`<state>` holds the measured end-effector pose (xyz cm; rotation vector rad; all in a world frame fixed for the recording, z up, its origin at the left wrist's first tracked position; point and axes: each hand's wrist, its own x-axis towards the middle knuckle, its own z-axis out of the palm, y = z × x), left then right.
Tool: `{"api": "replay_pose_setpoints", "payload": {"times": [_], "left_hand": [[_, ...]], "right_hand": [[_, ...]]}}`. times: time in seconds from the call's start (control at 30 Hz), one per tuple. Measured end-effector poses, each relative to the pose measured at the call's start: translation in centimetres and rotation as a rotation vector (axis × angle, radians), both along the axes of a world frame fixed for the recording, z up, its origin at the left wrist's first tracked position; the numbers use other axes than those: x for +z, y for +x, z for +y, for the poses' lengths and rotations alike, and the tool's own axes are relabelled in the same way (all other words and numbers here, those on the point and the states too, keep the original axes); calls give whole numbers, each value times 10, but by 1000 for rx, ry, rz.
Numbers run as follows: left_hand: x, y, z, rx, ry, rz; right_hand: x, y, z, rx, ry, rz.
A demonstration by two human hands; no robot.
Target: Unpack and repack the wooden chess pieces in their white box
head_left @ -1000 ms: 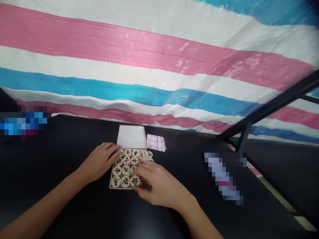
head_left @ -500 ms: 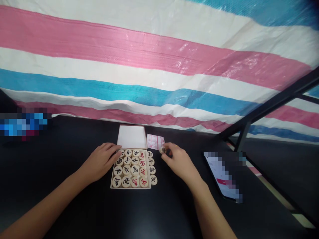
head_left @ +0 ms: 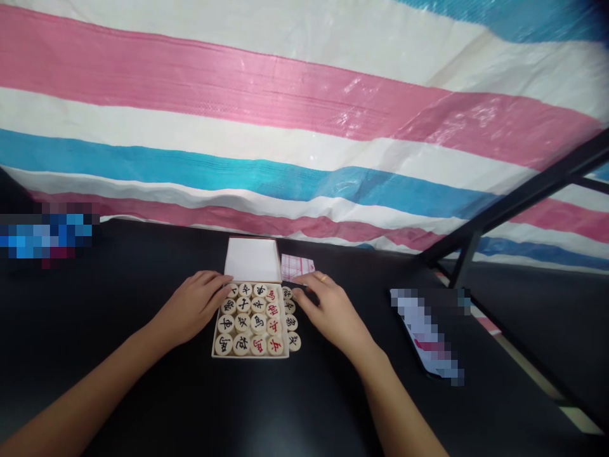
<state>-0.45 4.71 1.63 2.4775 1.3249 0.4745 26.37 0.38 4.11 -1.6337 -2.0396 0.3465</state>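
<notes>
A shallow white box (head_left: pixel 250 357) on the black table (head_left: pixel 109 285) holds rows of round wooden chess pieces (head_left: pixel 250 318) with black and red characters. My left hand (head_left: pixel 193 309) rests against the box's upper left corner, fingers lying loosely together on its rim. A column of several loose pieces (head_left: pixel 291 324) lies on the table just right of the box. My right hand (head_left: pixel 329 309) hovers beside the top of that column, thumb and fingers drawn together; what is between them is hidden.
The box's white lid (head_left: pixel 252 259) lies behind the box, with a folded red-lined paper (head_left: pixel 297 266) to its right. A phone (head_left: pixel 425 336) lies further right. A striped tarp (head_left: pixel 285 127) hangs behind the table and a black metal frame (head_left: pixel 514 203) slants at right.
My right hand lifted a piece from the box's near right corner, carried it up and right, then lowered toward the top of the loose column. My left hand stayed put.
</notes>
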Motion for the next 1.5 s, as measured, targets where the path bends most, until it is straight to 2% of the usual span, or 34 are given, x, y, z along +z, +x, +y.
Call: {"api": "replay_pose_setpoints", "payload": {"times": [0.13,0.27,0.4,0.53,0.67,0.8,0.9,1.03,1.23,1.33,1.4,1.5], "left_hand": [[-1,0,1,-16,18,-5],[-2,0,2,-20,36,-5],[-3,0,2,-17,35,-10],[-3,0,2,-10,32,-11],[-2,-1,2,-10,16,1],[-2,-1,2,-6,3,7],[-2,-1,1,-3,4,5],[0,0,1,-2,0,-2],[0,0,1,3,-20,-1],[0,0,1,4,-20,-4],[1,1,1,1,-12,-8],[1,1,1,-2,-5,-10]], "right_hand": [[2,-23,-12,297,88,76],[-4,-41,-20,388,85,-13],[-6,-45,-21,364,72,-30],[2,-36,-18,308,45,68],[9,-8,-9,61,-19,34],[5,19,-3,-118,-227,-147],[0,27,-1,-101,-336,-121],[-5,28,-1,-25,-371,18],[-10,25,0,-7,-375,163],[-6,24,0,-1,-348,160],[-1,21,0,-15,-253,98],[5,8,-2,11,-9,41]]}}
